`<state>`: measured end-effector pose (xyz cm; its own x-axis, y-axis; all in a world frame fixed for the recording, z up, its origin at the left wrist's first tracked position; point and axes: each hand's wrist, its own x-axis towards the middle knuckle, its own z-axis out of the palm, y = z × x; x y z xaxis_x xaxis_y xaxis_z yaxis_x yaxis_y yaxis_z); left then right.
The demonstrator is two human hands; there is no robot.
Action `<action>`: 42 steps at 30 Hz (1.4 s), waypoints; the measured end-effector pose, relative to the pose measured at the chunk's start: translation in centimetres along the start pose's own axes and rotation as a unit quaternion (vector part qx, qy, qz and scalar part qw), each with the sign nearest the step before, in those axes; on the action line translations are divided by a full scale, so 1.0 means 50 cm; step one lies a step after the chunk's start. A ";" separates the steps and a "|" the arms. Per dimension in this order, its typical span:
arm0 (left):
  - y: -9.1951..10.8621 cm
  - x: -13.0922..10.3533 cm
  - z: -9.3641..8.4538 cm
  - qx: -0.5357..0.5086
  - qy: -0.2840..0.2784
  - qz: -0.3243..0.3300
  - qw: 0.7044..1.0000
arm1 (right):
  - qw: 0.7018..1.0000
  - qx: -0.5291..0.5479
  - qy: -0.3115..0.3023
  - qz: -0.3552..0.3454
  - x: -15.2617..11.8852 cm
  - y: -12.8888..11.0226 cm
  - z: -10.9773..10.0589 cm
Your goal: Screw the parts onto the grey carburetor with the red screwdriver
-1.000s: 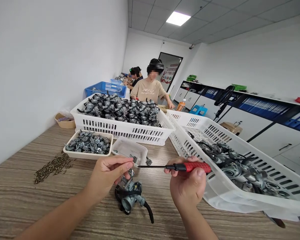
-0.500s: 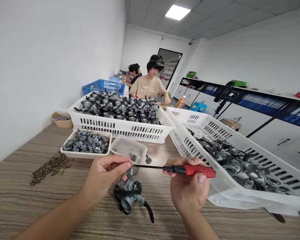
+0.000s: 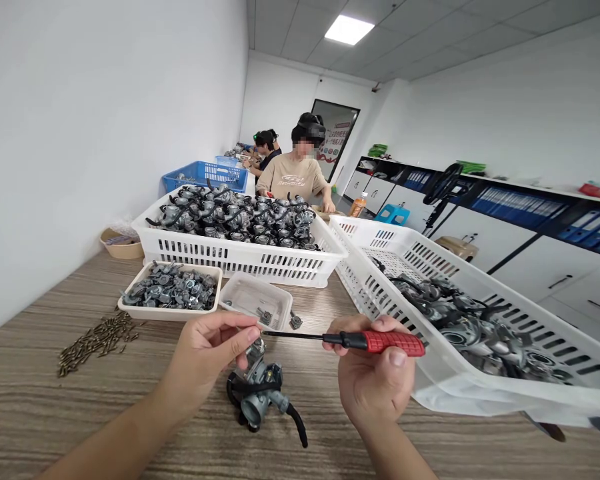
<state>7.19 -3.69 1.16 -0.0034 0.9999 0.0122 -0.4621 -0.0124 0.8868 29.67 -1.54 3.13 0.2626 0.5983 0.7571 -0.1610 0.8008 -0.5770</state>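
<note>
In my right hand (image 3: pixel 377 373) is a screwdriver (image 3: pixel 393 343) with a red and black handle, its shaft held nearly level and pointing left. My left hand (image 3: pixel 215 350) is closed in a pinch at the screwdriver's tip; what sits between thumb and forefinger is too small and hidden to name. Just below the fingertips a grey metal carburetor (image 3: pixel 260 397) with a black hose rests on the wooden table (image 3: pixel 180 433). Its upper end is partly covered by my left fingers.
Brass-coloured screws (image 3: pixel 97 343) lie loose at the left. Behind them stand a tray of small metal parts (image 3: pixel 173 291) and a shallower tray (image 3: pixel 280 293). White crates of carburetors stand at the back (image 3: pixel 240 257) and right (image 3: pixel 380 307). A co-worker (image 3: pixel 295 173) sits opposite.
The view has shifted slightly. Both hands and the screwdriver keep nearly the same pose, the tip still at my left fingertips. The carburetor stays in place.
</note>
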 end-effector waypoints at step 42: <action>0.014 0.003 -0.003 0.007 0.047 0.035 0.998 | 0.996 -0.051 -0.044 0.062 -0.009 -0.004 -0.015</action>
<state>6.72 -3.54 1.71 -0.1181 0.9925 0.0312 -0.4462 -0.0811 0.8913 30.31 -2.01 2.66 0.1609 0.6958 0.7000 -0.0888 0.7165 -0.6919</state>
